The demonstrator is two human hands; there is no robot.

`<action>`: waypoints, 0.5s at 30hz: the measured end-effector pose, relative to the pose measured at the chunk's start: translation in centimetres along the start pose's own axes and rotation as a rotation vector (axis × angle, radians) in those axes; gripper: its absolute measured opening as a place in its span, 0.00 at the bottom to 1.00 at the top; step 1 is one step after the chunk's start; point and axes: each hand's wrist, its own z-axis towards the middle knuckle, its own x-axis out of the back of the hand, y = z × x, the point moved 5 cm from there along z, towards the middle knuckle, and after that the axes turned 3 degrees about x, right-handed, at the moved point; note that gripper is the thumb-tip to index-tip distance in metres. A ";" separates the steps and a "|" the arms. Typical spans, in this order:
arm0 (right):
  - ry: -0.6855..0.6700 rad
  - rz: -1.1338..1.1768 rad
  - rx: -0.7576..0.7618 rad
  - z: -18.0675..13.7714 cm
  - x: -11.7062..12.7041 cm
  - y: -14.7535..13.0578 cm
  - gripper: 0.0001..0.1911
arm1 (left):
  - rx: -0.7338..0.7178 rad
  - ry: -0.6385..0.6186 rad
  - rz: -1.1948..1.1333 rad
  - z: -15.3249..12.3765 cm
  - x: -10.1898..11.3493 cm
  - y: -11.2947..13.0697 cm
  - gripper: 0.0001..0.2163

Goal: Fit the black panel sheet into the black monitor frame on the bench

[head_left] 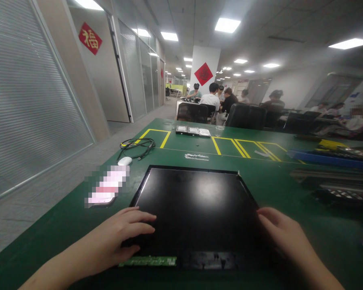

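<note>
A black flat screen panel (pixel 196 201) lies face up on the green table in front of me, its dark surface reflecting a ceiling light. Over its left edge my left hand (pixel 124 231) is spread, fingers apart and the tips at the screen's border. My right hand (pixel 286 227) is at the right edge, with its fingers bent closed against the frame; some of them are hidden. A narrow green circuit board (pixel 148 261) lies along the near edge, close to my left thumb. Beside it is a dark plastic strip (pixel 213 259).
To the left lie a phone (pixel 109 185), a white mouse (pixel 125 161) and a coiled black cable (pixel 137 147). Hard drives (pixel 193 131) sit in a row farther back. A blue tray (pixel 317 157) and blurred parts are at right. People sit beyond black chairs (pixel 245 114).
</note>
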 end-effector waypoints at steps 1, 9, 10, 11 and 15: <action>0.003 0.000 0.002 0.0 0.0 0.0 0.17 | -0.003 0.007 -0.006 0.0 0.1 0.1 0.25; 0.010 0.016 0.006 0.1 0.1 0.1 0.18 | 0.148 0.208 0.127 0.5 0.5 -1.5 0.17; 0.009 0.013 0.008 0.1 0.0 0.1 0.18 | 0.195 0.258 0.158 0.6 0.6 -2.1 0.18; 0.009 0.010 0.010 0.1 0.1 0.2 0.18 | 0.240 0.297 0.190 0.6 0.6 -2.7 0.19; 0.009 0.023 0.016 0.1 0.1 0.2 0.17 | 0.387 0.313 0.293 0.8 0.5 -4.5 0.20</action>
